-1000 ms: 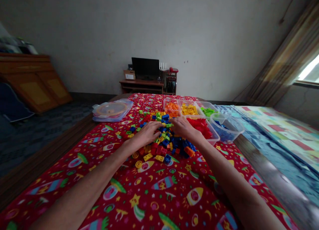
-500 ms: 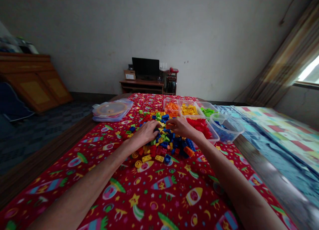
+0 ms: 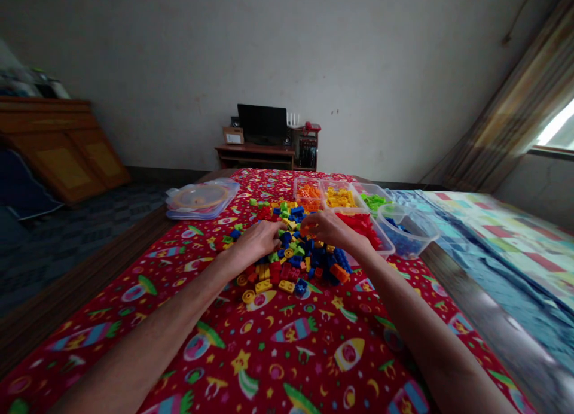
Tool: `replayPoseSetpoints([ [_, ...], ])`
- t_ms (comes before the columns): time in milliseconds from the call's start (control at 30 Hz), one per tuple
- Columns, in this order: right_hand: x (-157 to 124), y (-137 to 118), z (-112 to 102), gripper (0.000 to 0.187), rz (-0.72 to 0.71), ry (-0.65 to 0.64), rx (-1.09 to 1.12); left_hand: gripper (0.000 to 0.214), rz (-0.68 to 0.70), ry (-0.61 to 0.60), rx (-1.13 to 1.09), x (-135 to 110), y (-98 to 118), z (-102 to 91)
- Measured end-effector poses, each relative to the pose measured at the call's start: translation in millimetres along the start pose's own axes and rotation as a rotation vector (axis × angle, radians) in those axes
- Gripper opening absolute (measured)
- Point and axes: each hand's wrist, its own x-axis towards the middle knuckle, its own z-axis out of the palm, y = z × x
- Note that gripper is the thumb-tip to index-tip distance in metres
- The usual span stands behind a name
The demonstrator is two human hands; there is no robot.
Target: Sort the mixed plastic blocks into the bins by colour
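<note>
A pile of building bricks (image 3: 289, 270) in red, yellow, blue, green and orange lies on the red patterned tablecloth (image 3: 278, 354). My left hand (image 3: 260, 239) is over the left part of the pile, its fingers curled down among the bricks. Whatever its fingertips grip, if anything, is hidden. On the other side, my right hand (image 3: 329, 227) has thumb and fingers bent together over the pile. A small orange brick (image 3: 307, 229) shows between its fingertips. Its wrist passes in front of the clear box of red bricks (image 3: 361, 225).
Clear boxes hold orange bricks (image 3: 309, 194), yellow bricks (image 3: 339, 197) and green bricks (image 3: 374, 201). A round clear tub (image 3: 415, 237) with blue bricks stands at the right edge. Plastic lids (image 3: 201, 198) are stacked at left. Beyond is a desk with a monitor (image 3: 262, 122).
My left hand has shifted slightly left, its thumb a little lower. My right hand has stayed almost in place, with orange still showing at its fingertips. The boxes have not moved.
</note>
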Motion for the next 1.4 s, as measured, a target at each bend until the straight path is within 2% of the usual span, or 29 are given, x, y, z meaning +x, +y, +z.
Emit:
replayPoseSetpoints([
  [167,-2.7,2.6,-4.9,0.025,0.067,0.044,-0.103,0.033,0.030,0.102,-0.112,5.1,-6.7,2.1],
  [300,-4.1,7.5,-10.5,0.021,0.087,0.066,-0.058,0.028,0.016,0.126,-0.115,5.2,-4.0,-8.6],
  [400,-3.1,11.9,-12.2,0.023,0.120,0.098,0.007,0.026,-0.017,0.043,-0.076,2.9,-7.4,-18.7],
  [533,0.5,16.4,-9.2,0.030,0.138,0.045,0.058,0.024,0.052,-0.135,0.019,0.7,-15.2,-18.9],
  [633,1.4,18.6,-7.1,0.023,0.096,0.005,0.043,0.022,0.060,-0.162,0.056,0.4,-13.4,-12.9],
  [733,0.1,20.0,-8.2,0.019,0.050,0.018,0.016,0.023,0.040,-0.126,0.078,0.5,-5.7,-10.9],
  [867,-2.2,19.0,-15.5,0.024,0.095,0.095,-0.015,0.026,0.043,-0.031,0.074,1.0,2.4,-13.8],
  [1000,-3.8,21.6,-24.8,0.027,0.185,0.174,-0.054,0.029,0.051,-0.038,0.070,1.2,3.3,-13.5],
  [1067,-4.4,28.3,-27.4,0.029,0.232,0.264,-0.080,0.029,0.064,-0.037,0.067,0.9,2.3,-11.8],
  [1200,-4.8,50.7,-26.8,0.031,0.384,0.524,-0.109,0.029,0.094,-0.016,0.055,0.4,1.0,-8.7],
  [1267,-4.8,60.5,-24.7,0.040,0.430,0.609,-0.150,0.029,0.097,-0.002,0.045,0.1,2.2,-8.8],
  [1333,-5.3,63.9,-22.7,0.046,0.433,0.595,-0.214,0.028,0.086,0.026,0.016,-0.2,5.1,-10.3],
  [1400,-5.6,57.7,-20.9,0.038,0.402,0.534,-0.254,0.028,0.064,0.071,-0.051,-0.1,8.7,-12.3],
])
